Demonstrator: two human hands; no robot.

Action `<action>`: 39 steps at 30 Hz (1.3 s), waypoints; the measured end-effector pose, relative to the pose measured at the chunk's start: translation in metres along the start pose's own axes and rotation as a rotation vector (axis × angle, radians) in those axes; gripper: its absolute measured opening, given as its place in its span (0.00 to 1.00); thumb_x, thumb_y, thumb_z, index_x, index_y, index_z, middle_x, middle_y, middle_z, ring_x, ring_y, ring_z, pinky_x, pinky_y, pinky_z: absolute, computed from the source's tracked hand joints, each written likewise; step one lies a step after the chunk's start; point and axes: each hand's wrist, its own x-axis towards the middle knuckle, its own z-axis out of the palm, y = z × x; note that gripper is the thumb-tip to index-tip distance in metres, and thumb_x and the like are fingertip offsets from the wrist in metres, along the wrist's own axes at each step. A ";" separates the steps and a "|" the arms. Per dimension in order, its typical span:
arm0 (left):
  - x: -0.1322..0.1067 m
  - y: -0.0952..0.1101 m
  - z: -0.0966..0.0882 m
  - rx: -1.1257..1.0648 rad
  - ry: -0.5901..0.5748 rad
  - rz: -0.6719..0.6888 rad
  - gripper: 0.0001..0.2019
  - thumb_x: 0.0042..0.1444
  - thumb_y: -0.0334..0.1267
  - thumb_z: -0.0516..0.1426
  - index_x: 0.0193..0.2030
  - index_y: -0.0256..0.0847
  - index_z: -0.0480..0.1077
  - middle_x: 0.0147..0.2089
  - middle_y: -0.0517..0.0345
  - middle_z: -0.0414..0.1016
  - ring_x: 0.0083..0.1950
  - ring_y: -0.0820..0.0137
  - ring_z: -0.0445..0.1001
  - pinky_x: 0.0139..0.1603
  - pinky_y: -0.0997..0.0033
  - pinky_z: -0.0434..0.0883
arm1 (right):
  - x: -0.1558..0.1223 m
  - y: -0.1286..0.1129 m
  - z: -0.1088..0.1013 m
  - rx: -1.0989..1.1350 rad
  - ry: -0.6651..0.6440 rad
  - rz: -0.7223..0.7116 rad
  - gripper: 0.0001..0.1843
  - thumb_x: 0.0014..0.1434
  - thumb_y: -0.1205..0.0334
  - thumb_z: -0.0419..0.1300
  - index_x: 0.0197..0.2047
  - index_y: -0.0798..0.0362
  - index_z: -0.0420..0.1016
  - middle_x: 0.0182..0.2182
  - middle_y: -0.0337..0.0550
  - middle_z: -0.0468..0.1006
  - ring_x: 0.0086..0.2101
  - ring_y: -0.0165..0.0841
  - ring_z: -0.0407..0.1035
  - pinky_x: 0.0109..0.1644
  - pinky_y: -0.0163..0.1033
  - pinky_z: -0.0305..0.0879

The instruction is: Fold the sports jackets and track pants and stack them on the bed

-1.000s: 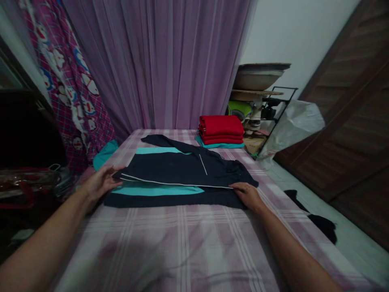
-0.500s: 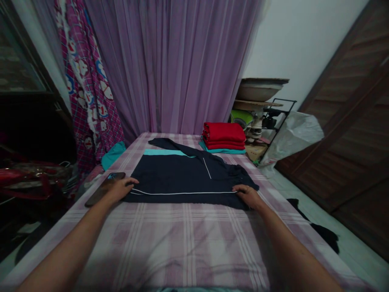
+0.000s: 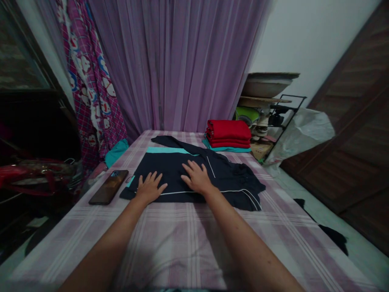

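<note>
A dark navy long-sleeved garment (image 3: 173, 166) with thin white piping and a turquoise band lies partly folded across the table. One sleeve stretches out along its far side. My left hand (image 3: 149, 187) rests flat on its left part, fingers spread. Near the middle of the cloth, my right hand (image 3: 197, 177) lies with fingers apart, palm down. Neither hand grips the fabric. A smartphone (image 3: 109, 187) sits just left of the garment, near the table's left edge.
The table has a pink and white checked cloth (image 3: 176, 239). Folded red cloths (image 3: 229, 134) are stacked on a turquoise cloth (image 3: 226, 149) at the far right. Beyond hangs a purple curtain (image 3: 188, 65). A rack holding basins (image 3: 267, 87) stands behind, beside a white plastic bag (image 3: 310, 129).
Both hands have let go of the garment's near edge and moved inward onto its surface, fingers now spread. The phone is uncovered, and the near right corner's white piping shows.
</note>
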 end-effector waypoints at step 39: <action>-0.007 -0.015 0.010 0.005 0.171 0.072 0.26 0.63 0.50 0.44 0.61 0.45 0.69 0.65 0.49 0.69 0.67 0.57 0.64 0.69 0.44 0.52 | -0.191 0.180 -0.009 0.337 0.397 0.393 0.20 0.58 0.44 0.54 0.34 0.50 0.78 0.33 0.45 0.80 0.36 0.39 0.74 0.41 0.41 0.68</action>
